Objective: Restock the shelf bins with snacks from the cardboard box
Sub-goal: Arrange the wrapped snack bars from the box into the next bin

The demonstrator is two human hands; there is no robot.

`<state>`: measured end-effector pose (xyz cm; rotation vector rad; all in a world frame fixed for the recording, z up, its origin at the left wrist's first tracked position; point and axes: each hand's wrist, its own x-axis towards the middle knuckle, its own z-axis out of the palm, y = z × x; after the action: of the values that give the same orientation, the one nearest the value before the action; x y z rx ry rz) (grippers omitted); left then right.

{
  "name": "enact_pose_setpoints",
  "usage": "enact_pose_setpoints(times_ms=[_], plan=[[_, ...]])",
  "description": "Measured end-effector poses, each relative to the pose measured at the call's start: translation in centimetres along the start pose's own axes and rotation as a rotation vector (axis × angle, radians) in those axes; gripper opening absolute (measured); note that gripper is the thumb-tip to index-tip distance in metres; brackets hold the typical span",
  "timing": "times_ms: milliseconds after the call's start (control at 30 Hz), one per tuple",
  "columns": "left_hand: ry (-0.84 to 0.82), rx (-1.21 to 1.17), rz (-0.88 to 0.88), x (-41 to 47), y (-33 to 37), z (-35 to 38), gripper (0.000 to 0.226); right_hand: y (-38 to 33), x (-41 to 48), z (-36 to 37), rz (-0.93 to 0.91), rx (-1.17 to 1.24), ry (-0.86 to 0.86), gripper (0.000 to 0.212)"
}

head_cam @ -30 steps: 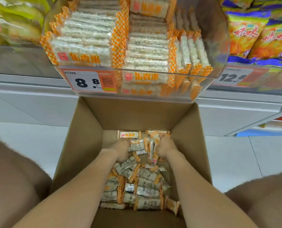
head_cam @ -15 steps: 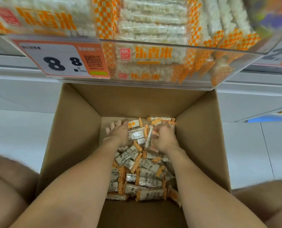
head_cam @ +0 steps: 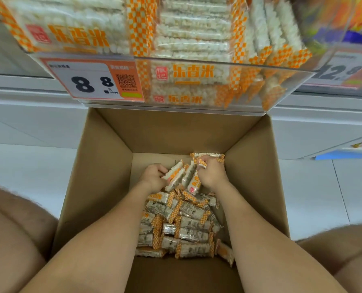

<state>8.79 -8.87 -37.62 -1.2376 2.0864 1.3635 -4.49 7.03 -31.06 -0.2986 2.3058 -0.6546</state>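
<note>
An open cardboard box (head_cam: pixel 104 187) stands on the floor between my knees. Several orange-and-white wrapped rice snack bars (head_cam: pixel 182 225) lie in a heap at its bottom. Both my arms reach down into it. My left hand (head_cam: pixel 153 176) grips a few bars standing on edge (head_cam: pixel 176 175). My right hand (head_cam: pixel 213 173) curls round other bars (head_cam: pixel 193 183) from the right side, pressing them toward the left hand. One bar (head_cam: pixel 207 155) lies against the far wall. Above the box, a clear shelf bin (head_cam: pixel 197 62) is stacked with the same snack bars.
A price tag reading 8.8 (head_cam: pixel 93 81) hangs on the bin's front. Another bin with orange and purple bags (head_cam: pixel 357 15) and a tag (head_cam: pixel 340 70) sits to the right. White shelf base (head_cam: pixel 28 115) and white tiled floor (head_cam: pixel 23 163) surround the box.
My view has tilted down and nearer the box. Both hands have closed round a bunch of bars at the far end and gathered them upright between them.
</note>
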Motion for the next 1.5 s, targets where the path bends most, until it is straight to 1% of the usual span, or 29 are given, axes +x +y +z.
enact_pose_setpoints(times_ms=[100,167,200,267,333,400,467,500,567,600,667,733,800,900,967,1000,1067,1133,1167,1233,1267,1300,1433,1500], plan=[[0.012,-0.086,0.047,-1.8,0.8,-1.4,0.024,-0.8,-1.0,-1.3,0.030,0.154,0.012,0.011],[0.022,-0.123,0.094,-3.4,1.7,-2.7,0.022,-1.4,-1.8,-2.0,0.021,0.300,0.063,0.015],[0.032,-0.142,0.146,-4.1,2.2,-3.4,0.026,-1.7,-2.3,-2.5,0.004,0.369,0.077,0.014],[0.021,-0.124,0.226,-5.9,3.5,-4.9,0.030,-2.2,-3.1,-3.2,-0.023,0.474,0.039,0.006],[-0.035,-0.115,0.262,-7.8,5.4,-6.5,0.031,-2.8,-4.1,-4.0,-0.078,0.489,-0.015,0.013],[-0.078,-0.186,0.260,-10.1,7.6,-8.4,0.035,-3.7,-5.1,-4.7,-0.159,0.451,-0.007,0.015],[-0.105,-0.258,0.269,-12.4,9.3,-10.1,0.034,-4.8,-6.2,-5.5,-0.218,0.421,0.007,0.017],[-0.097,-0.238,0.294,-13.2,9.8,-10.8,0.034,-5.5,-6.9,-5.9,-0.244,0.408,0.001,0.017],[-0.073,-0.082,0.379,-14.9,10.4,-12.3,0.038,-6.8,-8.4,-6.8,-0.303,0.341,0.013,0.016],[-0.061,0.018,0.420,-15.7,10.8,-13.0,0.040,-7.4,-9.2,-7.3,-0.335,0.271,0.021,0.016],[-0.034,0.254,0.478,-16.9,11.9,-14.4,0.039,-8.4,-10.8,-8.2,-0.400,0.130,0.006,0.016],[-0.026,0.482,0.513,-18.6,13.3,-15.6,0.036,-9.5,-12.1,-9.0,-0.452,0.050,-0.037,0.015],[-0.048,0.604,0.539,-20.4,14.7,-16.9,0.034,-11.0,-13.6,-10.1,-0.509,0.003,-0.052,0.014],[-0.073,0.649,0.604,-23.4,16.6,-19.0,0.029,-13.2,-15.5,-12.3,-0.630,-0.011,-0.066,0.012],[-0.039,0.621,0.668,-25.0,17.6,-20.5,0.036,-14.5,-16.8,-14.1,-0.695,0.057,-0.039,0.014],[-0.012,0.589,0.709,-25.7,18.1,-21.4,0.041,-15.0,-17.5,-15.1,-0.724,0.118,0.002,0.015],[0.046,0.453,0.778,-27.0,19.1,-22.8,0.043,-16.1,-19.0,-17.0,-0.793,0.253,0.100,0.017],[0.126,0.307,0.822,-28.2,20.3,-23.9,0.042,-17.1,-20.5,-18.8,-0.871,0.311,0.191,0.015],[0.142,0.226,0.864,-28.8,21.1,-24.3,0.039,-17.6,-21.0,-19.5,-0.898,0.305,0.223,0.014],[0.095,0.020,0.942,-29.7,22.6,-24.8,0.030,-18.4,-21.5,-20.8,-0.928,0.262,0.252,0.013],[0.078,-0.064,0.957,-29.9,23.3,-25.0,0.026,-18.8,-21.3,-21.4,-0.934,0.235,0.261,0.013],[0.096,-0.110,0.962,-29.7,23.9,-25.2,0.023,-19.2,-21.0,-21.9,-0.938,0.211,0.267,0.015],[0.323,-0.101,1.010,-27.0,24.6,-24.8,0.025,-21.2,-18.9,-24.0,-0.972,0.033,0.287,0.024],[0.374,-0.142,1.042,-25.9,24.9,-24.1,0.025,-22.2,-17.6,-25.0,-1.010,-0.097,0.290,0.036]])
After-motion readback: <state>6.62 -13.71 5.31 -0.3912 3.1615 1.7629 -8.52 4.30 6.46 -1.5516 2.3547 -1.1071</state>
